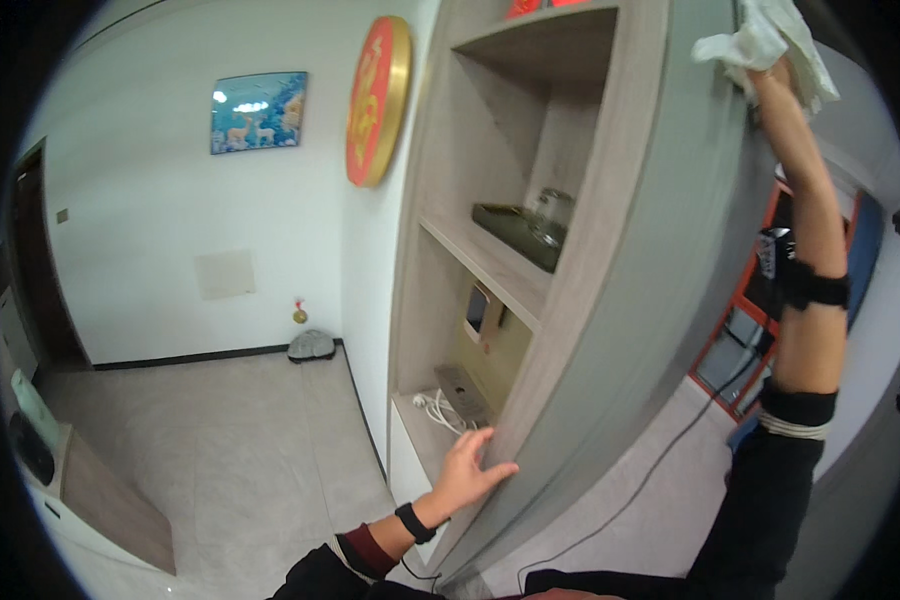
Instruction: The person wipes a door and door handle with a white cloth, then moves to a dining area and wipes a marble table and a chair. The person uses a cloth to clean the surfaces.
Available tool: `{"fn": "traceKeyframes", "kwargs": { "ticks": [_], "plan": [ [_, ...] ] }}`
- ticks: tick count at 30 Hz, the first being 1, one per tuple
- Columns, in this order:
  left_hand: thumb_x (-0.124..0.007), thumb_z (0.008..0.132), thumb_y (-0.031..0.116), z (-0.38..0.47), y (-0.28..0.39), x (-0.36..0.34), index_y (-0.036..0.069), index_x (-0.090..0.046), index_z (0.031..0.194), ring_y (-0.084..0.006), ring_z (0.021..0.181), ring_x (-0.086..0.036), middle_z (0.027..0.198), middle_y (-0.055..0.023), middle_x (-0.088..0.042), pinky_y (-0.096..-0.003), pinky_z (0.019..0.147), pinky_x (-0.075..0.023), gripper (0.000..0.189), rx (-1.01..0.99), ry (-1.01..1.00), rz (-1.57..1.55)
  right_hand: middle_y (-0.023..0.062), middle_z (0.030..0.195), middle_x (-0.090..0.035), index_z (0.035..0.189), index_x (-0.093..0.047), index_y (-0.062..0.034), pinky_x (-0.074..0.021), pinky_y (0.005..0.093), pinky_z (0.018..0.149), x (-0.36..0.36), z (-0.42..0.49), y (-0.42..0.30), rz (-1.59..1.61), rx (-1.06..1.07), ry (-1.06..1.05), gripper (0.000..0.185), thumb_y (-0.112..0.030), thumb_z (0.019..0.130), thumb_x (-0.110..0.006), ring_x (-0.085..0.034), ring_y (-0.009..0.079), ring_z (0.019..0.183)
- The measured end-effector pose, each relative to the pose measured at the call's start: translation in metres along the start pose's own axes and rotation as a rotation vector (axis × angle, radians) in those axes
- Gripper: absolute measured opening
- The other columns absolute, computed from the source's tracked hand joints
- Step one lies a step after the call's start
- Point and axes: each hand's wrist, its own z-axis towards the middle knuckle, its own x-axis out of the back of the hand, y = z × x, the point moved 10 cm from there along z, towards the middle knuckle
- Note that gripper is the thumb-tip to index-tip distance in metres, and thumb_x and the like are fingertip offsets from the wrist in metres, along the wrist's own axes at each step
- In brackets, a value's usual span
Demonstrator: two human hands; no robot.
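My right hand (774, 79) is raised at the upper right, shut on a white cloth (802, 45) beside the upper edge of a tall grey side panel (622, 300). Lower down, my left hand (469, 472) rests with fingers apart against the front edge of the wooden shelf unit (604, 172). On the middle shelf is a dark tray (510, 229) with clear glassware (551, 214). The compartment below holds a beige panel-like appliance (499, 345) and a coiled white cable (439, 409).
A round red-and-gold plaque (375, 101) and a framed deer picture (259, 112) hang on the walls. At lower left stands a wooden cabinet (112, 502). A thin black cable (645, 480) runs down beside the panel, before a red-framed cabinet (742, 322).
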Motion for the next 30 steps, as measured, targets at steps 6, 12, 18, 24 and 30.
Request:
{"fn": "traceKeyframes", "kwargs": {
  "ticks": [6, 12, 18, 24, 30],
  "plan": [
    [-0.084, 0.066, 0.036, -0.005, -0.009, -0.005, 0.001, -0.056, 0.12, -0.0184, 0.082, -0.055, 0.102, -0.0099, -0.059, -0.0294, 0.068, -0.0463, 0.07, 0.016, 0.085, -0.07, 0.0283, 0.144, -0.026, 0.137, -0.036, -0.0024, -0.0159, 0.052, 0.111, -0.068, -0.138, -0.062, -0.274, 0.085, 0.13, 0.055, -0.029, 0.09, -0.047, -0.024, 0.0461, 0.133],
    [-0.081, 0.07, 0.027, -0.004, -0.035, -0.015, 0.004, -0.056, 0.122, -0.018, 0.095, -0.055, 0.109, -0.0078, -0.058, -0.0283, 0.073, -0.0453, 0.063, 0.122, 0.08, -0.152, 0.024, 0.135, -0.043, 0.131, -0.049, -0.007, -0.0186, 0.0537, 0.111, -0.173, -0.328, -0.108, -0.396, -0.032, -0.197, 0.049, -0.025, 0.085, -0.052, -0.033, 0.0447, 0.129],
    [-0.077, 0.073, 0.016, -0.001, -0.042, -0.02, 0.004, -0.056, 0.123, -0.0168, 0.099, -0.056, 0.111, -0.008, -0.059, -0.0269, 0.078, -0.0455, 0.055, 0.114, 0.089, -0.273, 0.0159, 0.13, -0.051, 0.125, -0.055, -0.0114, -0.0262, 0.0555, 0.107, -0.214, -0.409, -0.133, -0.327, -0.031, -0.282, 0.046, -0.029, 0.083, -0.058, -0.042, 0.0394, 0.124],
    [-0.08, 0.072, 0.026, -0.006, -0.033, -0.015, 0.001, -0.053, 0.126, -0.0214, 0.111, -0.054, 0.119, -0.0129, -0.057, -0.0306, 0.088, -0.0448, 0.065, 0.176, 0.119, -0.217, 0.0202, 0.101, -0.063, 0.102, -0.062, -0.0048, -0.0448, 0.05, 0.088, -0.155, -0.281, -0.093, -0.531, -0.067, -0.217, 0.036, -0.036, 0.086, -0.054, -0.059, 0.0402, 0.096],
    [-0.077, 0.076, 0.023, -0.011, -0.037, -0.014, 0.001, -0.051, 0.129, -0.024, 0.115, -0.052, 0.12, -0.0151, -0.056, -0.0327, 0.097, -0.0398, 0.063, 0.115, 0.133, -0.2, 0.032, 0.137, -0.03, 0.129, -0.034, 0.0043, -0.0244, 0.0497, 0.105, -0.092, -0.147, -0.093, -0.676, 0.071, 0.126, 0.054, -0.028, 0.089, -0.051, -0.027, 0.0478, 0.127]
  ]
}}
